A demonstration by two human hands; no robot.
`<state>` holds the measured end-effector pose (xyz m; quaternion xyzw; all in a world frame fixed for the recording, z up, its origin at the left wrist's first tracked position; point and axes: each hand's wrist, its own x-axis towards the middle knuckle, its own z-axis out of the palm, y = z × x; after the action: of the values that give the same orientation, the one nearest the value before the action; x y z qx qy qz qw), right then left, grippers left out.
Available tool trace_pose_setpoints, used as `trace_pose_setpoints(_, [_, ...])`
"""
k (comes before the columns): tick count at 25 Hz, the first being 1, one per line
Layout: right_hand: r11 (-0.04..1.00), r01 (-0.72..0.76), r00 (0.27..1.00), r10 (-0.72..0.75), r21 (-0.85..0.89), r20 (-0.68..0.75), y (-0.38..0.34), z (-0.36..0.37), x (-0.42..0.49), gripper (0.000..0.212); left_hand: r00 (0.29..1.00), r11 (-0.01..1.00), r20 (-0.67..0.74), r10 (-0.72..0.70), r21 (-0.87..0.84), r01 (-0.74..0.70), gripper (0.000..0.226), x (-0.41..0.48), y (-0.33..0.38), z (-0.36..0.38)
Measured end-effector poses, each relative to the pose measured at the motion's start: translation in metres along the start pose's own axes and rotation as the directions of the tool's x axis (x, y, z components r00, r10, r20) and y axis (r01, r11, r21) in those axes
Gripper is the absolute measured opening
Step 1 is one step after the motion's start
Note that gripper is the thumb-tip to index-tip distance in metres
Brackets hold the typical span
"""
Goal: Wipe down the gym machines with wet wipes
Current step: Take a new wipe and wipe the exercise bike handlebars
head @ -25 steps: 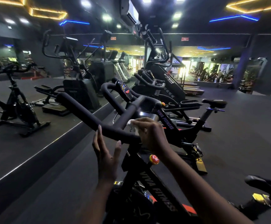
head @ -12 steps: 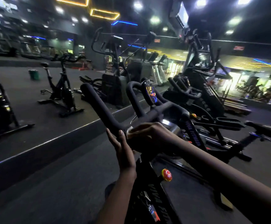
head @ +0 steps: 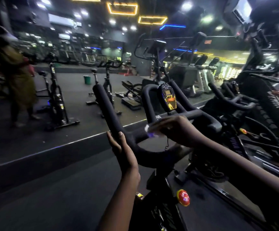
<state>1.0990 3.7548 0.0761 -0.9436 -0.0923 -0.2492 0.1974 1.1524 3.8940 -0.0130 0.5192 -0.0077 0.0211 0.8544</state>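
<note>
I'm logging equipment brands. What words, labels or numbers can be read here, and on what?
No text reads clearly in this frame.
Pale lettering on the near bike's frame: blurred, unreadable.
Purple lettering on the next bike's frame: too blurred.
Pale letters on the large machine at right: blurred.
Figures on the console screen: lost in glare.
Writing on the red sign, far wall: too small.

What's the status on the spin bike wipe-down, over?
Left grip rests flat against handlebar bend. Right grip holds wet wipe on handlebar. Console just beyond it.
</note>
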Motion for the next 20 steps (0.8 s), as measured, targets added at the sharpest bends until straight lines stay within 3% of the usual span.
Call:
trace_pose_setpoints(5, [0.992,0.104,0.987,-0.111,-0.066,-0.117,-0.029,0.037,0.110,0.029,0.988,0.990,-0.141,0.065,0.137,-0.045,0.052,0.021,0.016,0.011])
trace_pose_setpoints(9, [0.983,0.148,0.978,-0.163,-0.112,-0.132,-0.025,0.061,0.171,0.037,0.988,0.991,-0.141,0.062,0.130,-0.044,0.054,0.015,0.023,0.015])
trace_pose_setpoints(11, [0.978,0.170,0.979,-0.181,-0.117,-0.092,-0.023,0.074,0.173,0.037,0.991,0.993,-0.130,0.042,0.118,-0.027,0.051,0.018,0.016,0.014])
trace_pose_setpoints(15, [0.969,0.233,0.966,-0.240,-0.077,-0.099,-0.007,0.081,0.142,0.034,0.991,0.999,-0.134,-0.014,0.026,0.018,0.075,0.023,0.009,0.011])
trace_pose_setpoints(20, [0.895,0.443,0.891,-0.432,-0.056,0.141,0.003,0.066,0.087,0.025,0.988,0.998,-0.141,0.057,0.020,-0.054,0.049,0.018,0.016,0.012])
